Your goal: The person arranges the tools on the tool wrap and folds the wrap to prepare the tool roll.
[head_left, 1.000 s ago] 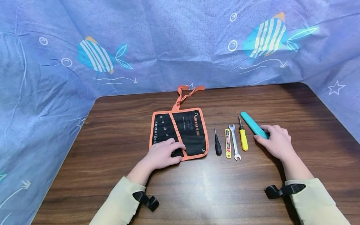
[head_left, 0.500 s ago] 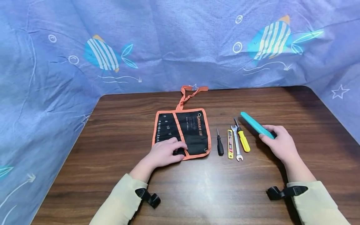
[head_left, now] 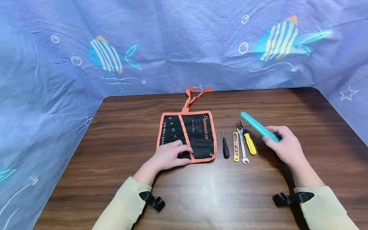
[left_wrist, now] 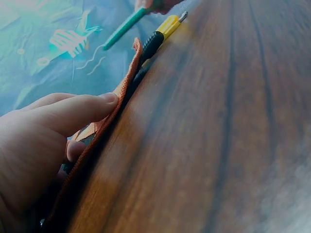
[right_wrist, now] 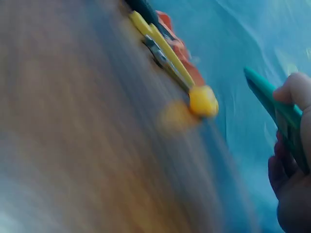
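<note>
My right hand [head_left: 284,144] holds a teal utility knife [head_left: 258,125] above the table, thumb on one side and fingers on the other. Its far end points up and left, over the yellow screwdriver [head_left: 249,143]. In the right wrist view the knife [right_wrist: 272,99] shows a dark side panel. My left hand [head_left: 171,155] rests on the near edge of a black tool pouch [head_left: 199,135] with orange trim. Seen from the left wrist, the thumb lies along the orange edge [left_wrist: 127,80] and a fingertip [left_wrist: 75,151] is on the upper side.
Right of the pouch lie a small black screwdriver [head_left: 225,149], a flat yellow labelled strip [head_left: 236,147] and a double open-ended wrench [head_left: 243,147]. The yellow screwdriver's shaft touches or nearly touches the wrench. Orange ties [head_left: 190,99] extend towards the back edge. A blue fish-print curtain [head_left: 178,44] hangs behind.
My right hand has lifted the knife and shifted it left. The yellow screwdriver has turned, its tip swinging left towards the wrench. My left hand stays on the pouch; the view has shifted slightly.
</note>
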`<state>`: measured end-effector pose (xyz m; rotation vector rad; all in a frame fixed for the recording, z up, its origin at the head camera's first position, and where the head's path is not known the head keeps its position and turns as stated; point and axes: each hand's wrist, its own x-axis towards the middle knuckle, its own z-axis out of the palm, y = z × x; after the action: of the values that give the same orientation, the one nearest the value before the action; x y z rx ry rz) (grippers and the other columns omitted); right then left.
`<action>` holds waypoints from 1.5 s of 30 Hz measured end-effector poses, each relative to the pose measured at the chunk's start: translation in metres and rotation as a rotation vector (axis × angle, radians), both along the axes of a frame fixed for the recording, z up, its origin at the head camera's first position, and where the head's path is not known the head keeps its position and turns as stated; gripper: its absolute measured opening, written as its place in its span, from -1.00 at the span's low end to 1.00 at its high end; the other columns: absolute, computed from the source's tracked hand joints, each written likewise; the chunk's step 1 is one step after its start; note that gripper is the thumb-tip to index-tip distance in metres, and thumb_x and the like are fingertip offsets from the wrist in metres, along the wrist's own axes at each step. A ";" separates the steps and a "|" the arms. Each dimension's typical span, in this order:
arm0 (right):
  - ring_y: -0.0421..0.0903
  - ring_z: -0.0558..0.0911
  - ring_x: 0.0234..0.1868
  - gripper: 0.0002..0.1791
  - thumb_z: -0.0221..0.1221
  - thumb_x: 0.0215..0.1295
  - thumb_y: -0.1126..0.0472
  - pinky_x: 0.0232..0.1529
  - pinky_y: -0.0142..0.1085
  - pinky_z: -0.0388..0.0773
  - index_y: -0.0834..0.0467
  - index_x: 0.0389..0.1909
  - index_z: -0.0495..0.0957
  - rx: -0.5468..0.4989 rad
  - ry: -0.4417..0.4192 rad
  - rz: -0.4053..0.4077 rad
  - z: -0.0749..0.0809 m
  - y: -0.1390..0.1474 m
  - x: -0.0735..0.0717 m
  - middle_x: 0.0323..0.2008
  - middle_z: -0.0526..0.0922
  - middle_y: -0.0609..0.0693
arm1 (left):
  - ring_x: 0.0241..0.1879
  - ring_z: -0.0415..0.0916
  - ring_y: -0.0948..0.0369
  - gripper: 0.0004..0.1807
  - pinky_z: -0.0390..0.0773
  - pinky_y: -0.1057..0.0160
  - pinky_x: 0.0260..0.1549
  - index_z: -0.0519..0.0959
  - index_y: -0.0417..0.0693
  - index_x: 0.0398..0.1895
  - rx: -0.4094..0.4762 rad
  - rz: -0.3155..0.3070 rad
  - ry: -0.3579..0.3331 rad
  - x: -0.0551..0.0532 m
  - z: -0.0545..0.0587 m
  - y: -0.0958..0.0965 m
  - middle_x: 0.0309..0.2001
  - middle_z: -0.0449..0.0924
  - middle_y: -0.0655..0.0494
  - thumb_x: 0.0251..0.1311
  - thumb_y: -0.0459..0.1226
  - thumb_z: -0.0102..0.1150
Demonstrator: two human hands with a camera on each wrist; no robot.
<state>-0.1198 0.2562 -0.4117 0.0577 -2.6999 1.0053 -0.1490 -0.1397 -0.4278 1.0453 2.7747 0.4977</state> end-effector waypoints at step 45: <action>-0.16 0.42 -0.15 -0.65 0.25 0.13 0.02 -0.11 -0.25 0.39 0.09 -0.10 0.62 0.334 -0.057 0.812 0.001 -0.143 -0.025 -0.18 0.48 -0.12 | -0.22 0.37 0.39 -0.59 0.39 0.32 -0.35 0.58 0.32 -0.07 0.091 0.115 -0.039 0.001 0.000 0.006 -0.24 0.38 0.43 -0.01 0.15 0.28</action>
<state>-0.1447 0.1134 -0.4107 1.2787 -2.8914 0.6945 -0.1477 -0.1334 -0.4275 0.8863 2.8127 0.6578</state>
